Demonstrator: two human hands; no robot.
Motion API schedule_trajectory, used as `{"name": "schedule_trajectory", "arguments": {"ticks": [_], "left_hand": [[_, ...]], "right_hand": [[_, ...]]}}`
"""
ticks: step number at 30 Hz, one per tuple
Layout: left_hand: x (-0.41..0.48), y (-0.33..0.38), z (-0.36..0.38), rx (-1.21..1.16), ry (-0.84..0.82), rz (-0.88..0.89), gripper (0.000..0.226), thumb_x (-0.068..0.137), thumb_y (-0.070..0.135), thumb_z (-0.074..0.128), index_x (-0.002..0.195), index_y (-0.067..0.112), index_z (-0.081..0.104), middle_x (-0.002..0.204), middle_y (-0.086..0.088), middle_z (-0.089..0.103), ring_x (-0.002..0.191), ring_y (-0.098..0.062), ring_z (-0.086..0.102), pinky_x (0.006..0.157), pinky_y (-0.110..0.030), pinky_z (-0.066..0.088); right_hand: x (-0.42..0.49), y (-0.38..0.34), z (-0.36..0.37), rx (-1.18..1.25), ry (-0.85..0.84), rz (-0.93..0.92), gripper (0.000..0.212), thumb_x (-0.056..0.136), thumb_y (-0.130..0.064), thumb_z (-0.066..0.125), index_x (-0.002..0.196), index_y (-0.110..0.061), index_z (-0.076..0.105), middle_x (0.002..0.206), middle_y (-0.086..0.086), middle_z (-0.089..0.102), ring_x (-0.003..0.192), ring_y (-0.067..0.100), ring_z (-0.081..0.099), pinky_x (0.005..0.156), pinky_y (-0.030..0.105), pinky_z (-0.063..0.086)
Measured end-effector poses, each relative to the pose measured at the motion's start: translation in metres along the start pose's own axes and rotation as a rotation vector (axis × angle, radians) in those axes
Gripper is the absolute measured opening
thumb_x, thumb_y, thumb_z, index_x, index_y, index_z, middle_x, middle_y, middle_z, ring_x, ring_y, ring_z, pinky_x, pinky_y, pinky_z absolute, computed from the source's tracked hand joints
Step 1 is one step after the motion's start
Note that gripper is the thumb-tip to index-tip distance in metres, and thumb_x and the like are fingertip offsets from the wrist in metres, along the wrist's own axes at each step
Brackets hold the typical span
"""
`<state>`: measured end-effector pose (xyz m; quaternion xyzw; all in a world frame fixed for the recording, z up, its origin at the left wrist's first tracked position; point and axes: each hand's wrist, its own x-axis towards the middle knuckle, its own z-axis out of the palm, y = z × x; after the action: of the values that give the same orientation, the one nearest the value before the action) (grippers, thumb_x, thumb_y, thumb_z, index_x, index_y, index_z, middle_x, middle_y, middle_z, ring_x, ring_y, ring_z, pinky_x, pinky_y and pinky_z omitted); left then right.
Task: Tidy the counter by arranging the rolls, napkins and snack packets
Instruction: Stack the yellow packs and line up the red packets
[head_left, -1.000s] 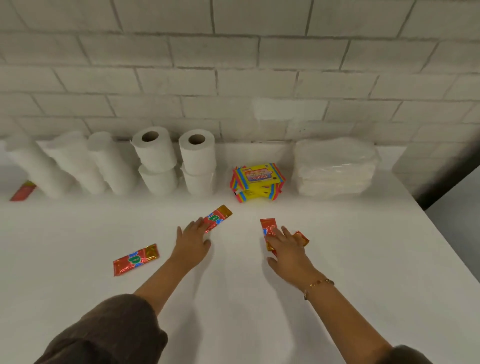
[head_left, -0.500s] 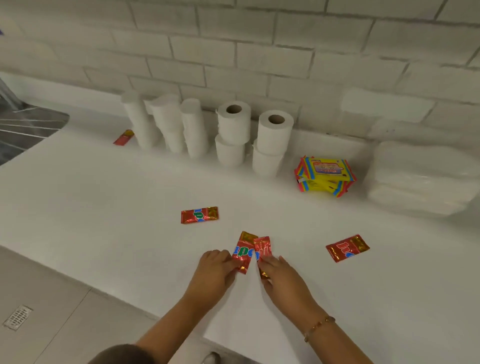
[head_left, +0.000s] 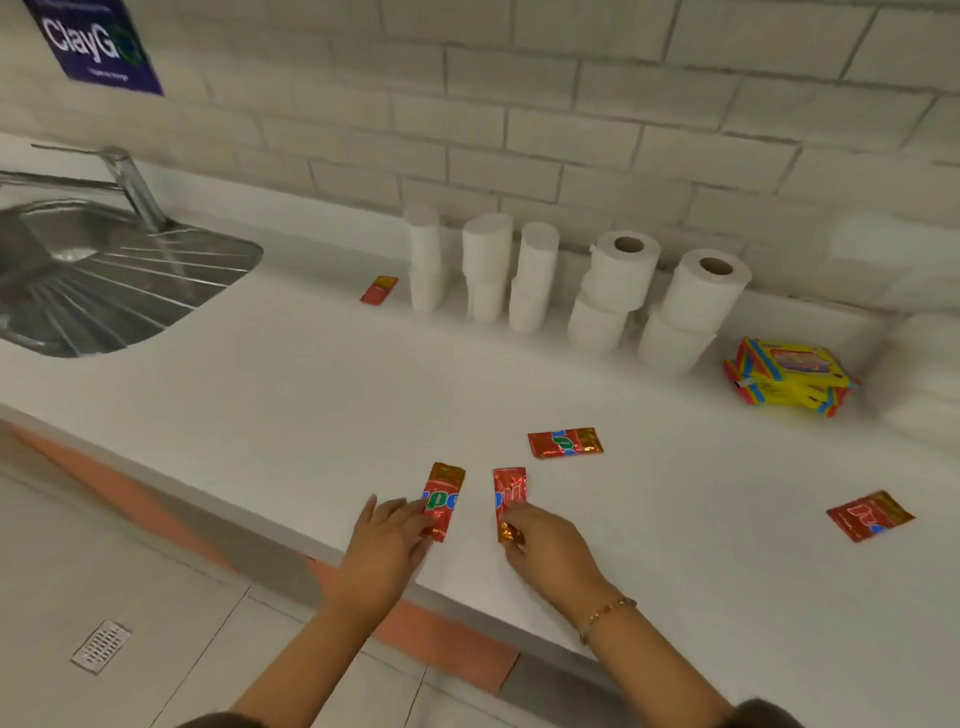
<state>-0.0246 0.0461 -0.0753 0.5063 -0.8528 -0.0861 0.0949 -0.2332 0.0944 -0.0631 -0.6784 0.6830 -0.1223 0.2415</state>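
Looks like mid snack-sorting: left hand (head_left: 384, 543) rests on a red packet (head_left: 442, 498) (grip unclear), right hand (head_left: 551, 546) pinches a second packet (head_left: 510, 491) near the bench (head_left: 311, 395) edge, so lining them up side by side is probably next.

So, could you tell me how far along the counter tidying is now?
Done: rolls stand along the wall, beside the yellow packet stack and napkins. In hand: the left hand touches one red packet, the right hand pinches a second packet. Left: a packet by the rolls, a mid-counter packet and a far-right packet lie loose.
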Motion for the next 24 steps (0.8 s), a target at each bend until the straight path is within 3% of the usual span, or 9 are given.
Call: {"name": "schedule_trajectory", "arguments": {"ticks": [2, 5, 8, 11, 13, 20, 24], "left_hand": [[0.008, -0.035, -0.005, 0.039, -0.112, 0.015, 0.034, 0.089, 0.025, 0.058, 0.123, 0.025, 0.060, 0.137, 0.003, 0.055, 0.130, -0.022, 0.046, 0.117, -0.049, 0.013], [0.023, -0.084, -0.015, 0.046, -0.152, 0.001, 0.039, 0.093, 0.031, 0.050, 0.132, 0.029, 0.049, 0.144, 0.006, 0.046, 0.136, -0.017, 0.038, 0.119, -0.046, 0.001], [0.035, -0.111, -0.023, 0.016, -0.197, -0.016, 0.041, 0.092, 0.033, 0.052, 0.132, 0.029, 0.049, 0.144, 0.006, 0.047, 0.135, -0.017, 0.039, 0.118, -0.046, -0.002], [0.054, -0.144, -0.029, 0.016, -0.189, -0.030, 0.039, 0.093, 0.031, 0.050, 0.132, 0.030, 0.049, 0.142, 0.007, 0.049, 0.132, -0.016, 0.041, 0.118, -0.047, -0.002], [0.070, -0.163, -0.030, 0.022, -0.178, -0.040, 0.038, 0.094, 0.028, 0.047, 0.132, 0.031, 0.048, 0.142, 0.007, 0.049, 0.131, -0.016, 0.043, 0.118, -0.047, -0.001], [0.141, -0.235, -0.049, 0.128, -0.276, -0.118, 0.041, 0.097, 0.030, 0.039, 0.138, 0.032, 0.041, 0.144, 0.007, 0.046, 0.136, -0.016, 0.036, 0.118, -0.047, -0.004], [0.178, -0.279, -0.062, 0.143, -0.285, -0.177, 0.041, 0.096, 0.029, 0.040, 0.136, 0.031, 0.043, 0.137, 0.004, 0.054, 0.131, -0.015, 0.041, 0.118, -0.046, -0.003]], "right_hand": [[0.014, -0.028, 0.014, 0.017, 0.029, 0.054, 0.028, 0.089, -0.012, 0.051, 0.115, -0.014, 0.061, 0.120, 0.004, 0.062, 0.106, 0.021, 0.059, 0.094, 0.024, 0.044], [0.037, -0.067, 0.033, 0.062, 0.034, 0.095, 0.034, 0.090, -0.007, 0.048, 0.121, -0.013, 0.058, 0.125, 0.006, 0.061, 0.110, 0.022, 0.058, 0.098, 0.024, 0.042], [0.056, -0.086, 0.041, 0.054, 0.024, 0.112, 0.035, 0.091, -0.006, 0.046, 0.124, -0.014, 0.056, 0.127, 0.007, 0.059, 0.112, 0.023, 0.056, 0.103, 0.025, 0.038], [0.086, -0.105, 0.049, 0.061, 0.036, 0.111, 0.038, 0.090, -0.003, 0.045, 0.126, -0.013, 0.055, 0.133, 0.005, 0.056, 0.118, 0.022, 0.054, 0.116, 0.025, 0.015], [0.107, -0.111, 0.053, 0.071, 0.041, 0.106, 0.040, 0.090, -0.003, 0.044, 0.127, -0.013, 0.055, 0.136, 0.003, 0.054, 0.120, 0.020, 0.053, 0.117, 0.023, 0.006], [0.209, -0.139, 0.060, 0.092, 0.061, 0.056, 0.038, 0.092, -0.007, 0.046, 0.128, -0.016, 0.054, 0.140, 0.001, 0.050, 0.124, 0.018, 0.049, 0.117, 0.025, 0.001], [0.261, -0.159, 0.060, 0.058, 0.029, 0.029, 0.039, 0.093, -0.009, 0.045, 0.131, -0.014, 0.050, 0.142, 0.003, 0.048, 0.127, 0.019, 0.047, 0.118, 0.028, 0.000]]}}
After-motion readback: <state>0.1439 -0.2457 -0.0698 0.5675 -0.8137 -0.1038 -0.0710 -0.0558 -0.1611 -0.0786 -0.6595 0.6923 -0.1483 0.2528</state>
